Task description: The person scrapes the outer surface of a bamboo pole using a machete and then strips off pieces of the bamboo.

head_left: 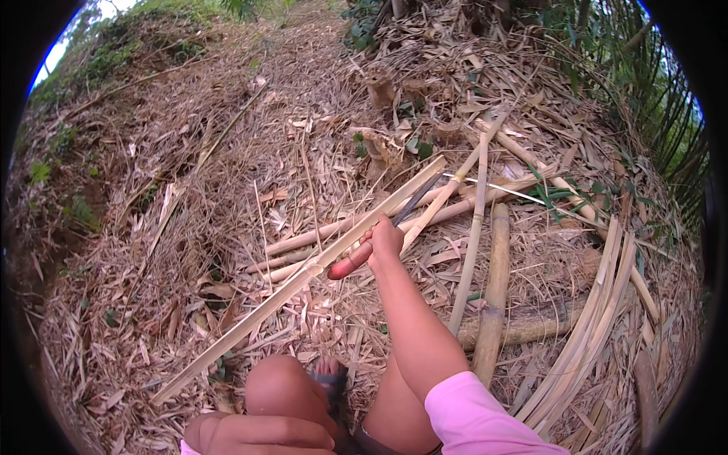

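My right hand (386,241) is closed around the reddish handle (352,262) of a long knife. Its dark blade (415,203) points up and away, beside the far end of a pale split bamboo strip (250,322). The strip runs slantwise from the lower left to the middle, passing just left of my right hand. I cannot tell whether the blade touches it. At the lower edge, near my bent knee, is my left hand (265,432). It is partly cut off, and its grip is hidden.
Bamboo poles (493,303) lie crossed in front and to the right. A bundle of long split strips (584,341) curves along the right side. Cut stumps (379,87) stand farther off. Dry leaves and husks cover the sloping ground (212,98). My sandalled foot (328,375) is below the strip.
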